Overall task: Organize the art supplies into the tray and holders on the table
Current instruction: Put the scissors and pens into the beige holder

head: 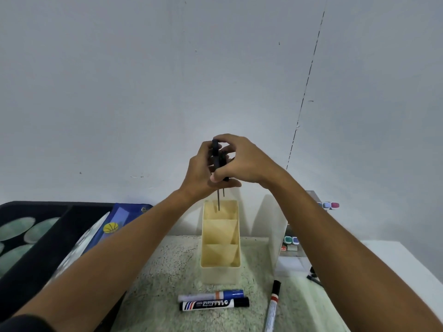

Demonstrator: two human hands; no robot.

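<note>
Head view, centre of the frame: the left hand [201, 173] and right hand [239, 161] both curl their fingers around a slim black tool with 2 thin metal legs [218, 164], its tips hanging just above the rearmost of 3 compartments in the cream plastic holder [220, 267]. To finish well, I would keep the tool upright, centre the tips over that compartment, then lower before letting go.

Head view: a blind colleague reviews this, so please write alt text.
Both hands grip thin black tools, tips over the far compartment of a cream plastic three-slot holder. Three whiteboard markers lie on the speckled table.
</note>
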